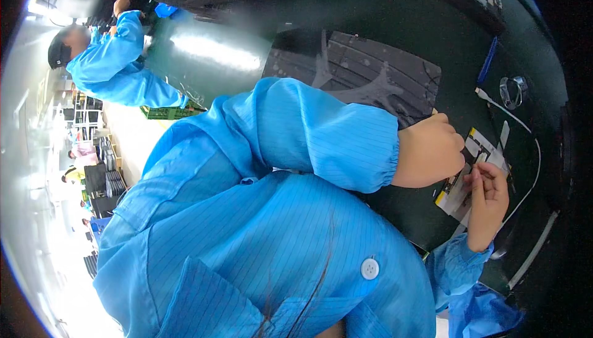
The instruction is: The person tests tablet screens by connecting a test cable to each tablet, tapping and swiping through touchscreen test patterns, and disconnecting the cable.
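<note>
bright blue pinstriped smock, elastic-gathered cuffs, one white button, bare hands

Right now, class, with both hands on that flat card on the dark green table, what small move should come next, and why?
Probably lift the near edge of the flat white card with yellow and black edges. The right hand pinches something small over it with its fingertips, though what is too small to tell, while the left hand, closed, presses on the card's upper part against the dark green table.

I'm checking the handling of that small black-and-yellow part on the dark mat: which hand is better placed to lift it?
Probably the right hand: its fingertips already pinch the small part's edge. The left hand is a closed fist lying over it, apparently just steadying.
</note>
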`<state>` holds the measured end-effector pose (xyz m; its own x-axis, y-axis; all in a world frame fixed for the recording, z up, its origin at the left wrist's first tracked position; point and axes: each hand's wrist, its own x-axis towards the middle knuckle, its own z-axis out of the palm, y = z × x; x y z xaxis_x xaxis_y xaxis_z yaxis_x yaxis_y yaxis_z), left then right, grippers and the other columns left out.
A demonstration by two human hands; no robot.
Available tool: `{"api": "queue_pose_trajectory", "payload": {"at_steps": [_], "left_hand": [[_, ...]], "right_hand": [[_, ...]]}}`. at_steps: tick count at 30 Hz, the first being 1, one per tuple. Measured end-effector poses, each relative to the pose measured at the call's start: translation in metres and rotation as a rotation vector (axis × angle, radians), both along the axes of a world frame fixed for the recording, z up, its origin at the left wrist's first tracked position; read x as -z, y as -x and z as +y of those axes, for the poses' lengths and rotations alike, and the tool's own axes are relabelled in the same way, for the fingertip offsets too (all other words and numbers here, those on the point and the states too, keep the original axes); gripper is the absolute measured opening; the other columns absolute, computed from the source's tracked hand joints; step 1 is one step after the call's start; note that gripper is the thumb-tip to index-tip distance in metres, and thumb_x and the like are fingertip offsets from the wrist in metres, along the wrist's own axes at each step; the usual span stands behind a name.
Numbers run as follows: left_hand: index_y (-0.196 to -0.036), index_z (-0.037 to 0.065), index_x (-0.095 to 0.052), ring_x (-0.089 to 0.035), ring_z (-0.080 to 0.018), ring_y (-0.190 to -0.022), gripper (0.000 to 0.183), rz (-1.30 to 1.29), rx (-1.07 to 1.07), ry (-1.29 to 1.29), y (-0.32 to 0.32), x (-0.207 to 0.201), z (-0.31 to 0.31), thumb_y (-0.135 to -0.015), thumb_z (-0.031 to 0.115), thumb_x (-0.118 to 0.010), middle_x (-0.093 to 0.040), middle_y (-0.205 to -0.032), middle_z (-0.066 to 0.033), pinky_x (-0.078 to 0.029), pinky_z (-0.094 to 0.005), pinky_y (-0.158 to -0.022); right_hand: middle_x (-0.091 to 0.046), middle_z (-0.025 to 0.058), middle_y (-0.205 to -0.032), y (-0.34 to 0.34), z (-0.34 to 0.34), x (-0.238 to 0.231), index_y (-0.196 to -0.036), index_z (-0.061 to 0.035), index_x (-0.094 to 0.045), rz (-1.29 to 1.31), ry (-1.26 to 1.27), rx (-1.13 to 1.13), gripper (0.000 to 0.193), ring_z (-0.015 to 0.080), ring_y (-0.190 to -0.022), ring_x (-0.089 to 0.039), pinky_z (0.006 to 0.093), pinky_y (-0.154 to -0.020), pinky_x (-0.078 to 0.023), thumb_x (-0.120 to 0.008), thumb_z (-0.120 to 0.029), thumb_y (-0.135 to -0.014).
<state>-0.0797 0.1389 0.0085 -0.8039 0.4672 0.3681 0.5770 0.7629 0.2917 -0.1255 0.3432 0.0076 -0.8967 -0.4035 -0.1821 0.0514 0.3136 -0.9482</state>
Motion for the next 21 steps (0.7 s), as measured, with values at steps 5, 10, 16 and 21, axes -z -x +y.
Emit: {"api": "queue_pose_trajectory", "payload": {"at_steps": [5,10,16,21], "left_hand": [[-0.071,0.01,-0.059,-0.057,-0.0206,-0.074,0.009,-0.018,-0.005,0.007,0.001,-0.002,0.0,-0.069,0.018,-0.057,-0.056,-0.074,-0.0045,-0.041,-0.0333,-0.068],[-0.069,0.01,-0.059,-0.057,-0.0209,-0.075,0.008,-0.026,-0.026,0.021,0.001,-0.002,0.0,-0.068,0.018,-0.057,-0.057,-0.074,-0.0049,-0.041,-0.0335,-0.068],[-0.069,0.01,-0.06,-0.058,-0.0213,-0.075,0.009,-0.049,-0.03,-0.003,0.0,-0.002,0.0,-0.067,0.018,-0.059,-0.057,-0.074,-0.0052,-0.041,-0.0338,-0.068],[-0.07,0.01,-0.06,-0.058,-0.0216,-0.075,0.009,-0.043,-0.034,0.004,0.0,0.0,0.001,-0.067,0.018,-0.058,-0.057,-0.074,-0.0054,-0.041,-0.0342,-0.069]], "right_hand": [[-0.059,0.0056,-0.088,0.0,-0.001,0.001,-0.1,0.0018,-0.054,0.029,-0.023,-0.008,0.013,0.0109,-0.078,-0.059,0.0208,-0.069,-0.046,-0.054,0.002,-0.087],[-0.058,0.0051,-0.086,0.001,-0.003,0.002,-0.099,0.0018,-0.055,0.04,-0.043,-0.024,0.014,0.0098,-0.076,-0.058,0.0202,-0.067,-0.045,-0.056,0.001,-0.085],[-0.057,0.0036,-0.082,0.001,-0.007,0.003,-0.098,0.0011,-0.055,0.075,-0.098,-0.062,0.018,0.0075,-0.071,-0.054,0.0192,-0.062,-0.042,-0.06,0.004,-0.081],[-0.056,0.0026,-0.08,0.001,-0.011,0.001,-0.096,0.001,-0.056,0.056,-0.13,-0.071,0.02,0.0066,-0.068,-0.052,0.019,-0.058,-0.041,-0.063,0.005,-0.077]]}}
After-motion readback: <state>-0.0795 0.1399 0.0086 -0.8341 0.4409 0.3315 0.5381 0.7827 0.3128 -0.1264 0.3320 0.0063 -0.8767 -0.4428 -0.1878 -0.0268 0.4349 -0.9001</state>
